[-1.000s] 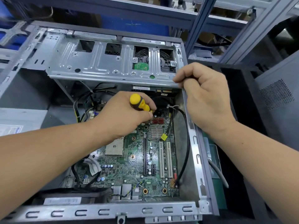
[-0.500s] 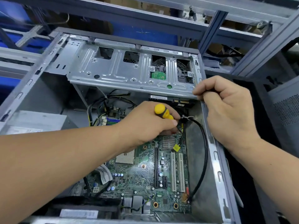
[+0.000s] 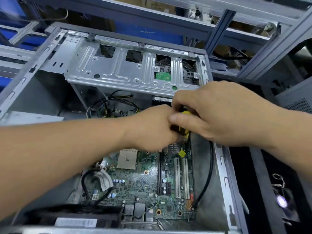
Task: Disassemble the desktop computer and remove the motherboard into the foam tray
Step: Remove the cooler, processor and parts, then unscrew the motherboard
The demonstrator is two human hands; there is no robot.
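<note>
Both hands meet over a yellow-handled screwdriver inside an open desktop case.

Nearest, below the hands, the green motherboard (image 3: 145, 179) lies bolted flat in the desktop case (image 3: 224, 181), its white slots and bare processor socket (image 3: 127, 159) showing; a white label (image 3: 76, 222) at the near edge is too blurred to read. The left hand (image 3: 152, 127) curls round the screwdriver (image 3: 183, 122), and the right hand (image 3: 217, 114) closes its thumb and fingers on the same handle from the other side. A black cable (image 3: 206, 179) loops down beneath the right hand. Beyond the hands stands the steel drive cage (image 3: 128, 68), then grey shelving rails (image 3: 219, 29) and blue bins (image 3: 10, 12).
</note>
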